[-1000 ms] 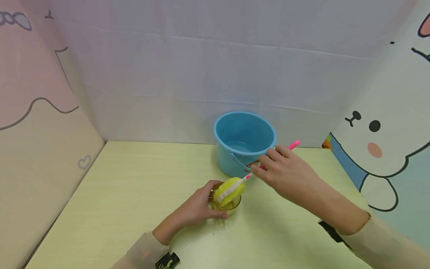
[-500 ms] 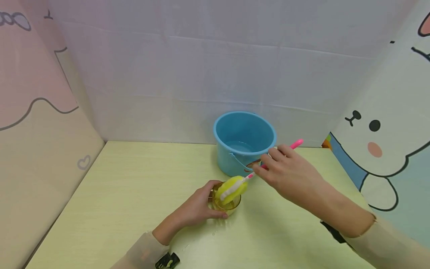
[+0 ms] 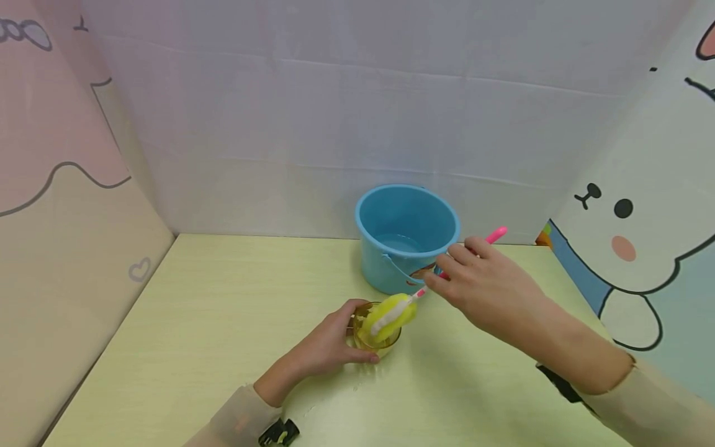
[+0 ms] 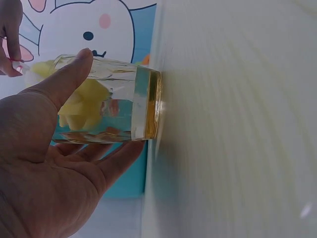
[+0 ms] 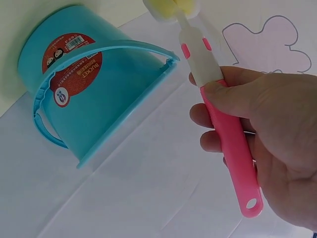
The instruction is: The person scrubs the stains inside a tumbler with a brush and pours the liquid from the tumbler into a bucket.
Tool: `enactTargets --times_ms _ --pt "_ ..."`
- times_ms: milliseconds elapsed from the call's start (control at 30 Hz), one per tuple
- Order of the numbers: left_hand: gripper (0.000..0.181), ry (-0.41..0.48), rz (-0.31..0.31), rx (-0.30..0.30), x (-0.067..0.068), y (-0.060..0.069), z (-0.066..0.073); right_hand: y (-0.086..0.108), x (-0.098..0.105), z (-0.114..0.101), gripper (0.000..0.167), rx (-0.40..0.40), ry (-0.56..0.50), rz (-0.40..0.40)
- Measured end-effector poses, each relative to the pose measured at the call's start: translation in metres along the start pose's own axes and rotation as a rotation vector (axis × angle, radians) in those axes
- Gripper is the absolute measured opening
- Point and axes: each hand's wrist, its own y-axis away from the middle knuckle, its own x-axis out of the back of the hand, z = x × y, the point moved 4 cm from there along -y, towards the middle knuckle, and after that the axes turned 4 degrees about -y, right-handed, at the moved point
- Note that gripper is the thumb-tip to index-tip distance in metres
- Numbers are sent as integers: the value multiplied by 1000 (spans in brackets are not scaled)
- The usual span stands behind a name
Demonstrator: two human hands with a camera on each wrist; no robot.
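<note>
My left hand [image 3: 335, 341] grips an amber-tinted glass cup [image 4: 141, 104], thumb on one side and fingers round the other; its base meets the tabletop. A sponge cup brush, its yellow and white head [image 3: 388, 316] partly inside the cup's mouth, slants up to the right. Its pink handle [image 5: 230, 144] is held in my right hand [image 3: 486, 288], thumb along the top and fingers curled beneath. Through the cup's wall, the lower part of the yellow sponge shows in the left wrist view.
A blue bucket [image 3: 374, 264] with a little water inside stands behind the cup, its handle hanging at the front. Small drops lie on the pale wooden table [image 3: 234, 298] near the cup. A white sheet [image 3: 335, 124] rises at the back, with printed cartoon panels on both sides.
My right hand has shifted slightly up and to the right, drawing the brush head a little toward the cup's right rim. My left hand and the cup have stayed in place.
</note>
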Motion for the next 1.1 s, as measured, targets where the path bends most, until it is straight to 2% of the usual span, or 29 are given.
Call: enactTargets --times_ms 333,500,600,833,1100 --pt "93 -27 7 6 1 -1 -3 0 5 1 50 20 6 -43" --pt "93 -19 3 4 1 0 -2 0 7 2 56 21 -17 -59" --pt "93 -13 1 2 1 -1 -2 0 7 2 59 21 -26 -59" --pt "93 -17 4 -7 0 -1 -4 0 5 2 52 17 -47 -39" --pt "92 -17 8 -17 0 -1 -5 -1 0 0 51 10 -71 -38"
